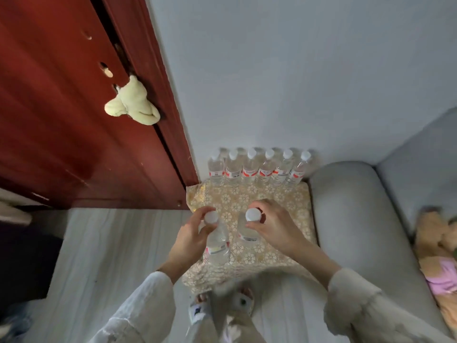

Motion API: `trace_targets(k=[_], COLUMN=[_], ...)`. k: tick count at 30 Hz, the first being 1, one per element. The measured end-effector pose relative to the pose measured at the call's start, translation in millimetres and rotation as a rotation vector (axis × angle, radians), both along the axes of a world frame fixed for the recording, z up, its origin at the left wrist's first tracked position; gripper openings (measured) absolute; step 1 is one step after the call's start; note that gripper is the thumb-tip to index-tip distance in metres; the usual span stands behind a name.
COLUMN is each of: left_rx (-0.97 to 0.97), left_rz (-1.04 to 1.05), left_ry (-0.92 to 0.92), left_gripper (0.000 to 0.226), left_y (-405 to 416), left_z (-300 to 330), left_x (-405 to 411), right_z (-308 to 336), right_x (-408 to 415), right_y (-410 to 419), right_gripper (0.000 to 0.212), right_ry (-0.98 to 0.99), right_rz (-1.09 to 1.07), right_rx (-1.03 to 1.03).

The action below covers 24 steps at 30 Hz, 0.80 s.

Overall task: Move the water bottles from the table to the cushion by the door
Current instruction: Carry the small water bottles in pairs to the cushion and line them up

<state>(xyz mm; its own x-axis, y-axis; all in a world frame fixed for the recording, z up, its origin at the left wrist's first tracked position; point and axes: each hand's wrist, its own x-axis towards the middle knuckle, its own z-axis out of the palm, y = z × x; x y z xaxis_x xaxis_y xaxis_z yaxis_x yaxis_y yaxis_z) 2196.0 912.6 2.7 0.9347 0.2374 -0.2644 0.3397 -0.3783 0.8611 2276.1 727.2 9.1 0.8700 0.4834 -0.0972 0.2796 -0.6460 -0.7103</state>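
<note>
Over the patterned cushion, left hand grips one water bottle by its neck, right hand grips another bottle; six bottles line the wall

Red door, pale wall, grey sofa, light floor.

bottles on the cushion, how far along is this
Done: six bottles stand in a row at the cushion's far edge by the wall. In hand: the left hand and right hand each hold one more bottle by the neck over the cushion. Left: setting these two down; the table is out of view.
</note>
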Motion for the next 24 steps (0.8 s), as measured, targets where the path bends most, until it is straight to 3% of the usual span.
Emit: trace_targets(k=[5, 12, 24], left_rx=[0.056, 0.104, 0.081], left_rz=[-0.093, -0.105, -0.12], left_ry=[0.057, 0.081, -0.007], left_gripper=[0.027, 0.029, 0.032], left_y=[15.5, 47.2, 70.4], left_z=[-52.4, -122.0, -149.9], left_x=[71.6, 138.8, 193.7], right_z=[-57.6, -123.4, -142.1], right_x=[60.6, 118.8, 171.3], right_y=[11.8, 38.9, 80.8], right_gripper=[0.033, 0.03, 0.028], right_ry=[-0.059, -0.038, 0.021], right_rz=[0.124, 0.088, 0.091], right_rx=[-0.099, -0.115, -0.062])
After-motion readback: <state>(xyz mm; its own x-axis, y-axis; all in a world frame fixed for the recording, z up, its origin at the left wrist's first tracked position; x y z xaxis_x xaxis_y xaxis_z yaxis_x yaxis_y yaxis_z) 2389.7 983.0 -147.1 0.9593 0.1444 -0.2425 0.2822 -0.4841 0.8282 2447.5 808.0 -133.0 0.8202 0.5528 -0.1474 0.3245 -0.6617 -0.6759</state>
